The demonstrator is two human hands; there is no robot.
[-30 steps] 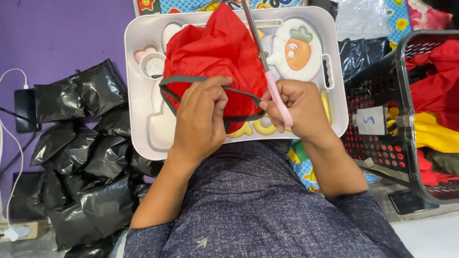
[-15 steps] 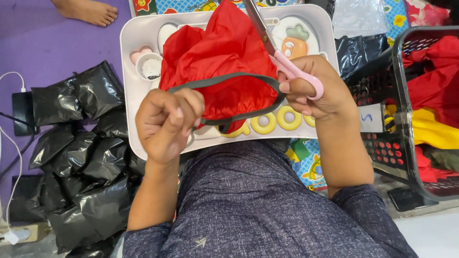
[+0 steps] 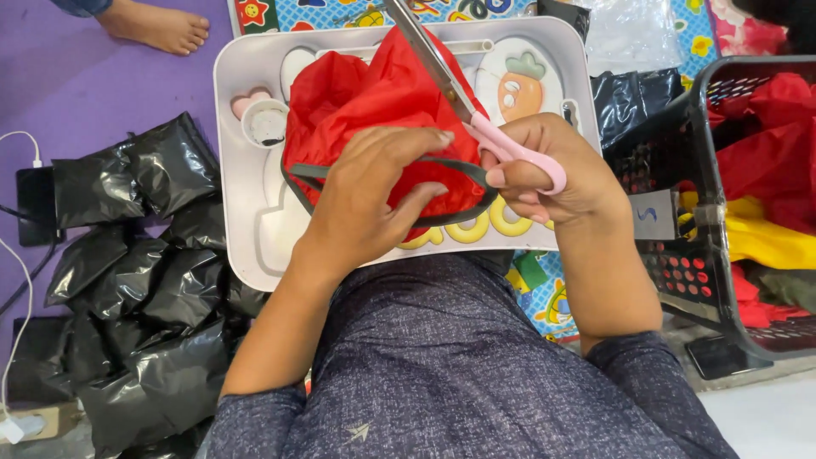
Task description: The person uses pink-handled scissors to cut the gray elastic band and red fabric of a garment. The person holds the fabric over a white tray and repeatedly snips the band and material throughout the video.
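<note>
A red cloth [image 3: 374, 102] with a dark band [image 3: 459, 174] along its edge lies bunched on a white tray [image 3: 246, 229], covering most of the tray's middle. The left hand [image 3: 374, 195] rests on the near part of the cloth, fingers bent and pinching the fabric just above the band. The right hand [image 3: 552, 170], just right of the cloth, is closed through the pink handles of a pair of scissors [image 3: 476, 110]; the grey blades run up and away across the cloth's right side and look nearly shut. The two hands sit close together, almost touching at the band.

On the tray, left of the cloth, stands a small round cup [image 3: 266, 124] beside a pink heart shape [image 3: 248, 100]; right of the cloth shows a carrot picture [image 3: 518, 89], and yellow rings [image 3: 484, 228] peek out below it. Well left of the tray lie heaped black plastic packets [image 3: 136, 255]. Right of the tray stands a black basket [image 3: 722, 255] holding red and yellow cloth. Beyond the tray's far left corner, a bare foot [image 3: 157, 24] of another person rests on the purple floor [image 3: 51, 93].
</note>
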